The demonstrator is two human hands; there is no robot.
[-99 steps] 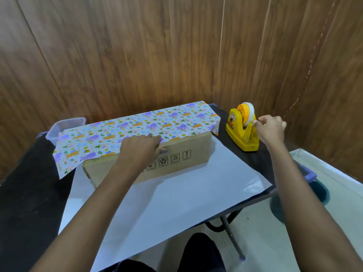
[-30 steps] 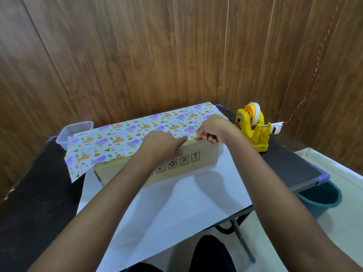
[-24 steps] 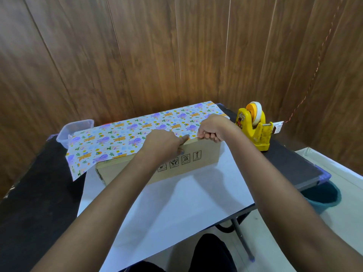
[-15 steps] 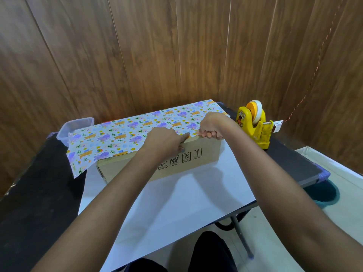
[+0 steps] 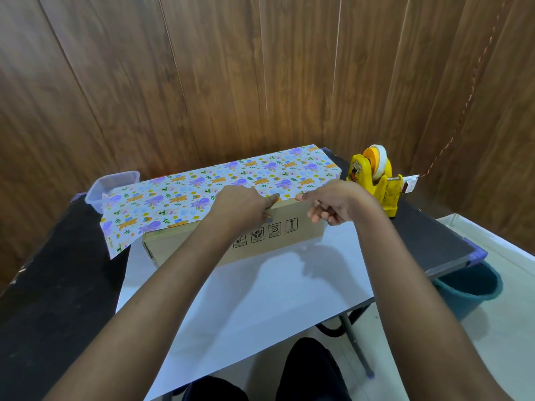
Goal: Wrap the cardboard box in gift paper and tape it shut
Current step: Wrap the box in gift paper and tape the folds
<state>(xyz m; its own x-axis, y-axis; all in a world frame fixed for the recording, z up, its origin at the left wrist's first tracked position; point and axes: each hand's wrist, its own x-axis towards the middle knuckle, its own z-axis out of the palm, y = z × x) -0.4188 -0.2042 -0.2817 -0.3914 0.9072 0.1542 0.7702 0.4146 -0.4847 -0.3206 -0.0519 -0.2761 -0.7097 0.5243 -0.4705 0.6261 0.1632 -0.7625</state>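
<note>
— What's on that black table (image 5: 52, 285)?
— Mostly gift paper (image 5: 260, 302). It lies white side up toward the near edge, and its printed side is folded over the top of the cardboard box (image 5: 292, 238). The box lies lengthwise on the sheet, mid-table.
— And the hands?
— The left hand (image 5: 240, 206) pinches the paper's edge against the box's top near edge, forefinger above, thumb on the front face. The right hand (image 5: 335, 201) is just beside it, fingers loosely curled, holding nothing I can see, thumb tip at the paper's edge.
— Anything else?
— A yellow tape dispenser (image 5: 385, 195) far right, a clear tub (image 5: 110, 186) far left.
</note>
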